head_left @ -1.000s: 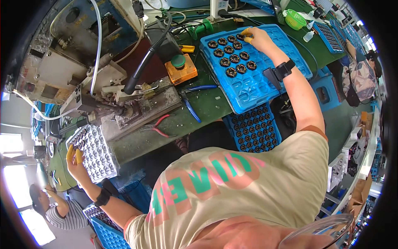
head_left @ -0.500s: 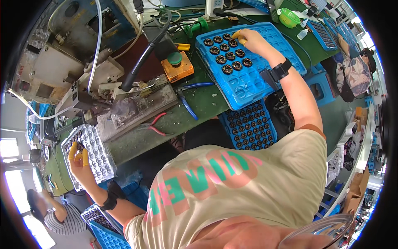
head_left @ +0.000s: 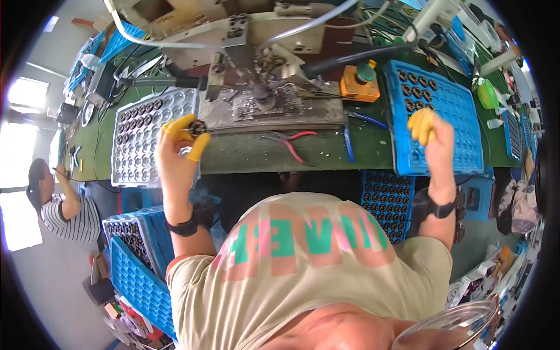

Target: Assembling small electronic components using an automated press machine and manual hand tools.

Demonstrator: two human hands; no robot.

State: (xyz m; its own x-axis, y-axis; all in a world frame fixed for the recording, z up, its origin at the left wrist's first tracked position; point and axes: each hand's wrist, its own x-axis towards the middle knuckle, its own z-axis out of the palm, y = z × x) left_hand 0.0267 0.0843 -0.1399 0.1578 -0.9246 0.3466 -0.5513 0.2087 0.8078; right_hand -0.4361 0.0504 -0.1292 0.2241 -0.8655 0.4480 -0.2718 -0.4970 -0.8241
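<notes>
Swung back from the trays: left hand pinching a small dark round part at ten o'clock beside the clear plastic tray; right hand fisted over the blue plastic tray at two, contents unclear.

Both arms raised; left hand pinched shut, right hand fisted.

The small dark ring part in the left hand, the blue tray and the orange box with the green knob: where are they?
small dark ring part (head_left: 198, 126), head view, on its round face between the yellow-tipped fingers.
blue tray (head_left: 461, 140), head view, on its bare right half.
orange box (head_left: 354, 88), head view, on its orange front.
</notes>
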